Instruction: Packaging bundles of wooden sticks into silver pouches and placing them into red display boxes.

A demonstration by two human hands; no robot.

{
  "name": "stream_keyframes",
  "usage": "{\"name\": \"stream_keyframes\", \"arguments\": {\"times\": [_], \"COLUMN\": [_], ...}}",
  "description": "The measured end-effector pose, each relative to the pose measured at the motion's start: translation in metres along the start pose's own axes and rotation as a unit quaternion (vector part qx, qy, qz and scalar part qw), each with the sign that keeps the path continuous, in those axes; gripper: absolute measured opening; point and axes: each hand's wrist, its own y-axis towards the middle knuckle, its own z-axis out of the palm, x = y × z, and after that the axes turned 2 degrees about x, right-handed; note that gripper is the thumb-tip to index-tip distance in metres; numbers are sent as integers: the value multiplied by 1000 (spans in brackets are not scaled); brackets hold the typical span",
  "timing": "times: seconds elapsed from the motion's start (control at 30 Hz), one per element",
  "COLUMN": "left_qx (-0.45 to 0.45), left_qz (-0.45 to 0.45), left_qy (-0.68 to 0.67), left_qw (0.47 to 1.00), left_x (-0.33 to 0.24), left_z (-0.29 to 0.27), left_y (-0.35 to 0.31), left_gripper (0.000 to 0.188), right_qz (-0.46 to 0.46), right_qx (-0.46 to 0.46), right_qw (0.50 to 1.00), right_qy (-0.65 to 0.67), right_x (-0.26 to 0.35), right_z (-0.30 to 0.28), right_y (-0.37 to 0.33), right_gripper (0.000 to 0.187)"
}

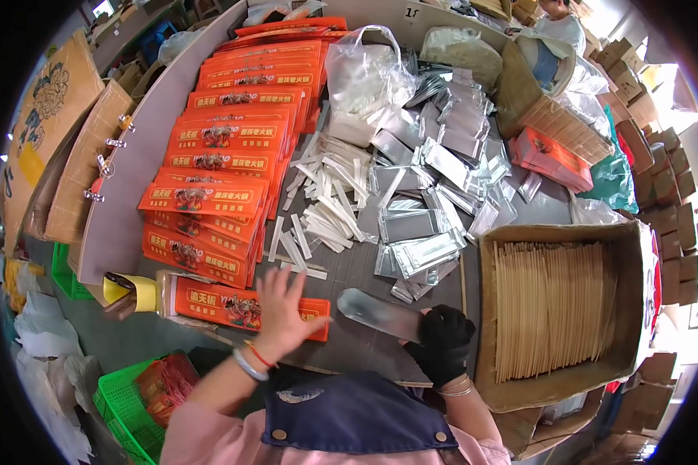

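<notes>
Table (333,354): dark top, grey wall along left and far edges; open strip showed along the near edge, the best room for sliding flat things; heaps hemmed in the far side.
Red packet rows (209,167): overlapped along the left edge, likely so each could be picked up singly.
Cardboard box (486,329): at the near right corner, on or beside the table (could not tell); wooden sticks (554,310) lay packed parallel, presumably for easy grabbing.
Silver packets (426,252): loose heap from middle toward far edge.
White strips (329,225): scattered between silver heap and red rows.
Red stack (217,302): near left corner, long side roughly along the near edge.
Left hand (281,310): bare, fingers spread above the stack's right part; contact could not be told.
Right hand (442,341): black-gloved, fingers pinching the shiny strip's right end.
Shiny strip (376,312): near mid-edge, rounded end leftward, apparently gripped endwise to leave that tip free.
</notes>
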Motion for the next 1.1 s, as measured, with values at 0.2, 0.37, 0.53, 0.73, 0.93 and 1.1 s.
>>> {"name": "stream_keyframes", "arguments": {"times": [0.2,0.37,0.53,0.73,0.93,1.1], "left_qx": [-27,12,45,-85,-16,16], "left_qz": [-48,-59,-17,107,193,191], "left_qy": [-137,-143,-188,-67,-56,-74], "left_qw": [989,988,981,988,979,979], "left_x": [6,5,22,54,21,-11], "left_z": [33,34,21,12,26,24], "left_y": [-16,-18,7,70,89,95], "left_gripper": [101,101,71,15,12,11], "right_qz": [-39,-82,-123,253,300,405], "right_qx": [70,118,30,-5,-57,-121], "right_qw": [997,986,983,965,951,906], "right_qy": [5,87,134,-64,-47,23], "right_x": [-4,28,37,-71,-92,-111], "right_z": [-5,35,46,32,47,3], "right_y": [-3,6,20,-36,-67,-65], "right_gripper": [63,65,71,45,21,18]}}
